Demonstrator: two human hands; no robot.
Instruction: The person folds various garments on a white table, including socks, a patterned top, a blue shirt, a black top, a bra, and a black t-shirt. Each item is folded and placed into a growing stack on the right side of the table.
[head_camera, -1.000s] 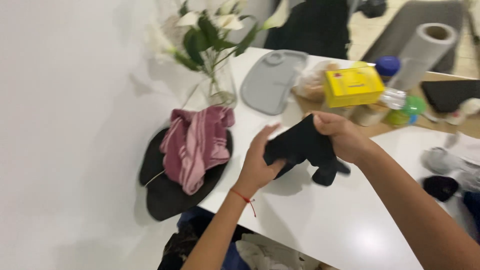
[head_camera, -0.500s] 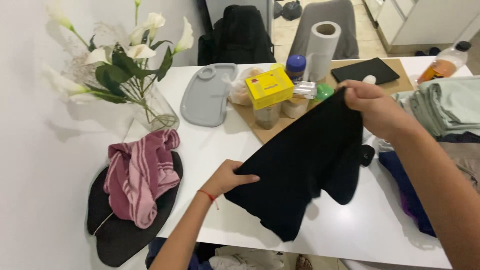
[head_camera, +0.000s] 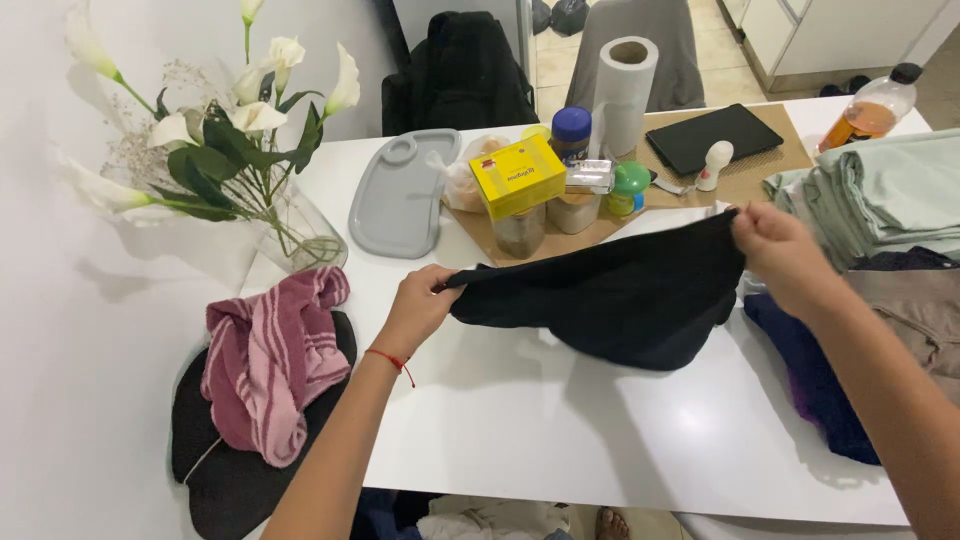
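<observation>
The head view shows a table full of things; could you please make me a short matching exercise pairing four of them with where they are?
Things:
1. black garment
2. paper towel roll
3. striped pink towel
4. orange-liquid bottle

Places:
A. far right corner of the table
B. on a dark cloth at the left table edge
C. stretched between left hand and right hand
D. upright behind the jars

Pairs: 1-C, 2-D, 3-B, 4-A

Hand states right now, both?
Left hand: closed, pinching the left end of the black garment.
Right hand: closed, gripping the garment's right end.
</observation>
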